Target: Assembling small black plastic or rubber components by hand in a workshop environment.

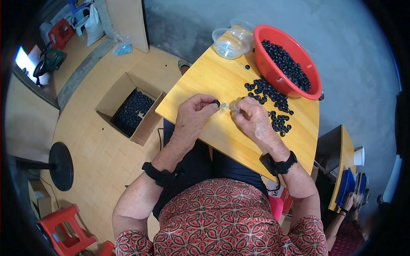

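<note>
My left hand point(192, 118) pinches a small black ring-shaped piece point(216, 103) between thumb and forefinger, above the near part of the yellow wooden table point(188, 87). Between my two hands lies a little heap of tiny pale-blue bits point(224, 107). Just right of the heap, my right hand point(255, 119) has its fingers drawn together; whatever they hold, if anything, is too small to make out. Beyond and beside that hand, many loose black ring pieces point(267, 91) are scattered over the tabletop.
A red basin point(314, 70) of black pieces stands at the far right, beside clear plastic tubs point(230, 50). On the floor to the left, a cardboard box point(112, 96) holds more pieces. A red stool point(64, 232) is lower left. Another person's hand point(349, 201) touches blue trays.
</note>
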Demonstrator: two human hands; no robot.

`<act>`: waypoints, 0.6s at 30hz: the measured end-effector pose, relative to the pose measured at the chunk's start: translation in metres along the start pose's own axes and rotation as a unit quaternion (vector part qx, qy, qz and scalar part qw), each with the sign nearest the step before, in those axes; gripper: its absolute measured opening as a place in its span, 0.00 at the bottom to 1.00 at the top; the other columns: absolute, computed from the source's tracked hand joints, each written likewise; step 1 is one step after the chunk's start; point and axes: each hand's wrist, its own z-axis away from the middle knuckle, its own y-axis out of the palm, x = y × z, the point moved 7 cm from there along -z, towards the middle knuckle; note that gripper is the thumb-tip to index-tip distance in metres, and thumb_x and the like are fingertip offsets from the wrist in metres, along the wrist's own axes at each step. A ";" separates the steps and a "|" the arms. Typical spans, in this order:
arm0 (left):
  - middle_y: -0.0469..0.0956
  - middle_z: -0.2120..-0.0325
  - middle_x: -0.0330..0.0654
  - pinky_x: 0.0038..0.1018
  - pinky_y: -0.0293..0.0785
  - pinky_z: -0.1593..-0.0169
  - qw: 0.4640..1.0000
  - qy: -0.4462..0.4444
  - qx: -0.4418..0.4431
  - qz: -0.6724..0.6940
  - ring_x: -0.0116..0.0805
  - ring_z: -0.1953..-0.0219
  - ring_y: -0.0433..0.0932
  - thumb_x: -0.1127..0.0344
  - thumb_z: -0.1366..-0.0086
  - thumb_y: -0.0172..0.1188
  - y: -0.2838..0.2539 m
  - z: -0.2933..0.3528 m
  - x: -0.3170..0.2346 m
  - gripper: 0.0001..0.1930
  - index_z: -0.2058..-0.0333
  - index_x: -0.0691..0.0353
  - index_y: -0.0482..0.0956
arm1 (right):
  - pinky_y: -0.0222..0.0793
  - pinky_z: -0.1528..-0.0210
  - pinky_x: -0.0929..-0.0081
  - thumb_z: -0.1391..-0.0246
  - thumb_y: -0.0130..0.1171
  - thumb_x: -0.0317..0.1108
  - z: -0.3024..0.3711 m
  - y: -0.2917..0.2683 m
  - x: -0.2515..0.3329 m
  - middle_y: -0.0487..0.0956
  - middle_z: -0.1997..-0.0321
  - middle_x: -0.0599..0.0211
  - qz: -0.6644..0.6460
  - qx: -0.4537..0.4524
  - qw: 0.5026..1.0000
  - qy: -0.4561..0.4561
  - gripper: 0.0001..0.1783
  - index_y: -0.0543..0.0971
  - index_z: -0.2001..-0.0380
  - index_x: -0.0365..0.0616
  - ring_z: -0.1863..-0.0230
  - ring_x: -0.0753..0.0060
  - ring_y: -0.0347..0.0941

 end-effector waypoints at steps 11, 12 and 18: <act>0.82 0.66 0.39 0.18 0.73 0.57 1.000 -0.004 -0.006 0.005 0.22 0.64 0.79 0.71 0.38 0.63 0.000 -0.001 0.001 0.11 0.58 0.68 0.79 | 0.70 0.56 0.60 0.52 0.60 0.25 -0.008 0.005 -0.006 0.76 0.68 0.56 0.053 -0.001 0.998 -0.016 0.04 0.78 0.70 0.38 0.60 0.50 0.73; 0.82 0.66 0.39 0.18 0.73 0.57 1.000 -0.004 0.002 0.013 0.22 0.64 0.79 0.71 0.38 0.63 0.000 -0.001 0.001 0.11 0.58 0.68 0.79 | 0.70 0.58 0.61 0.52 0.60 0.25 -0.006 0.003 -0.006 0.76 0.68 0.56 0.047 -0.002 0.999 -0.010 0.04 0.77 0.71 0.38 0.61 0.51 0.73; 0.82 0.66 0.37 0.18 0.73 0.56 1.000 0.010 0.005 -0.014 0.22 0.63 0.78 0.71 0.38 0.63 0.004 0.001 -0.001 0.11 0.58 0.67 0.79 | 0.70 0.64 0.68 0.51 0.60 0.24 0.003 -0.012 -0.004 0.75 0.71 0.57 -0.081 -0.018 0.993 0.079 0.04 0.77 0.70 0.38 0.68 0.60 0.74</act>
